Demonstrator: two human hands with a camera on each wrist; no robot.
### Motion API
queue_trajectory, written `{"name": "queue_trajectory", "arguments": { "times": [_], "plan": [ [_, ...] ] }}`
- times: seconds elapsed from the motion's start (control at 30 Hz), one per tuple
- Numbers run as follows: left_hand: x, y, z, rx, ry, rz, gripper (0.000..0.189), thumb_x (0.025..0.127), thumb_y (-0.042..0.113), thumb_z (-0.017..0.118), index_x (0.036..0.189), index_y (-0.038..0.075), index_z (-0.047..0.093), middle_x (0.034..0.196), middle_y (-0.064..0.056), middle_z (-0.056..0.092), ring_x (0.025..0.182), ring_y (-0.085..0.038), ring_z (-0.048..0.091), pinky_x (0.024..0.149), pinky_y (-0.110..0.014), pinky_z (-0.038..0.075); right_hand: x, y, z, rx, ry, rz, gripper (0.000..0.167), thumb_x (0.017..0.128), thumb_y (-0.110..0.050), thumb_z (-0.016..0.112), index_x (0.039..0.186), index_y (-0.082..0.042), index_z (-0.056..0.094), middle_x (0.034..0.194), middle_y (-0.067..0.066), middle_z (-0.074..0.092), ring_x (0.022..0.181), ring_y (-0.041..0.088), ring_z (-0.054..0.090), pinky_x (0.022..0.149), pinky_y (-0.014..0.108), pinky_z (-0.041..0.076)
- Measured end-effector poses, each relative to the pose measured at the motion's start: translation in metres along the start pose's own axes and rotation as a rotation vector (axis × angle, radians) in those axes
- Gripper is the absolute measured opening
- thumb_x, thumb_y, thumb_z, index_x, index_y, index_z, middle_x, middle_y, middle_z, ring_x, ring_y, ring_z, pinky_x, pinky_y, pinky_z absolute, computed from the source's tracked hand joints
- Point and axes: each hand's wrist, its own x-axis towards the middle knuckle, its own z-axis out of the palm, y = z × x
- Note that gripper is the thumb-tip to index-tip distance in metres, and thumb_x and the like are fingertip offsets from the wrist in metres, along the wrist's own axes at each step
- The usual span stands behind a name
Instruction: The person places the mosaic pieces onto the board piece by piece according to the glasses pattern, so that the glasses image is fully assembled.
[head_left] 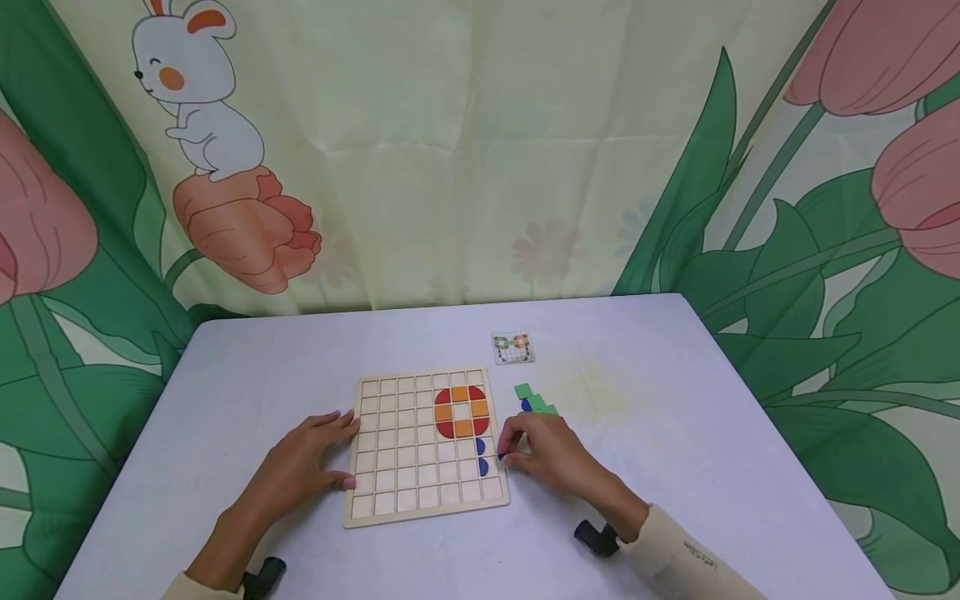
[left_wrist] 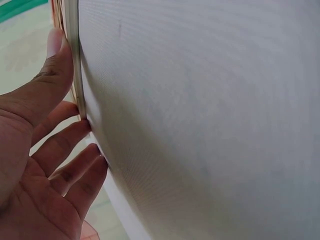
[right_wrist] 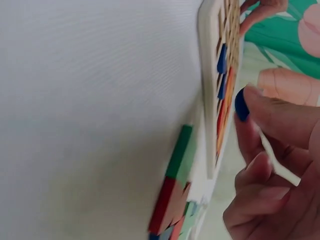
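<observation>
A person's left hand lies spread at the left edge of a wooden grid board, fingers and thumb well apart and touching the rim; the right hand pinches a small blue piece between thumb and forefinger, just beside the board's right edge; on the board, red and orange pieces form a ring around one cell, and two blue half-round pieces sit on the person's side of it, near the right edge; green pieces lie beyond the right hand, close to a patterned card on the white tabletop.
</observation>
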Motion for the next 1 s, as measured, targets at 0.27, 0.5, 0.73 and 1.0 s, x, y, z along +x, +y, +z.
{"name": "queue_trajectory", "arguments": {
  "times": [0.27, 0.5, 0.73, 1.0],
  "plan": [
    [0.000, -0.001, 0.000, -0.014, 0.003, -0.002, 0.092, 0.067, 0.033, 0.098, 0.148, 0.008, 0.063, 0.160, -0.010, 0.056, 0.148, -0.042, 0.050, 0.112, -0.062, 0.050, 0.007, -0.015, 0.003, 0.072, -0.120, -0.117, 0.018, 0.089, -0.009, 0.087, 0.088, -0.023, 0.075, 0.086, -0.016, 0.069, 0.089, 0.007, 0.063, 0.076, 0.022, 0.052],
    [0.000, -0.001, 0.000, -0.015, 0.002, 0.004, 0.092, 0.067, 0.034, 0.098, 0.148, 0.008, 0.063, 0.160, -0.010, 0.056, 0.148, -0.042, 0.050, 0.112, -0.063, 0.049, 0.012, -0.018, 0.011, 0.045, -0.202, -0.198, 0.017, 0.090, -0.008, 0.085, 0.088, -0.024, 0.078, 0.087, -0.014, 0.073, 0.085, 0.002, 0.059, 0.078, 0.020, 0.053],
    [0.000, 0.000, -0.001, -0.008, -0.001, 0.000, 0.092, 0.067, 0.034, 0.098, 0.148, 0.007, 0.063, 0.159, -0.010, 0.057, 0.148, -0.042, 0.051, 0.112, -0.063, 0.049, 0.013, -0.022, 0.017, -0.022, -0.265, -0.213, 0.018, 0.089, -0.009, 0.086, 0.087, -0.026, 0.081, 0.086, -0.019, 0.068, 0.084, 0.000, 0.059, 0.078, 0.019, 0.052],
    [0.000, -0.001, -0.001, -0.009, 0.007, 0.011, 0.091, 0.067, 0.033, 0.098, 0.147, 0.007, 0.064, 0.159, -0.010, 0.057, 0.147, -0.042, 0.051, 0.112, -0.063, 0.050, 0.014, -0.031, 0.018, -0.142, -0.266, -0.259, 0.016, 0.089, -0.013, 0.087, 0.086, -0.028, 0.084, 0.084, -0.017, 0.065, 0.085, -0.001, 0.056, 0.079, 0.021, 0.048]
  ]
}}
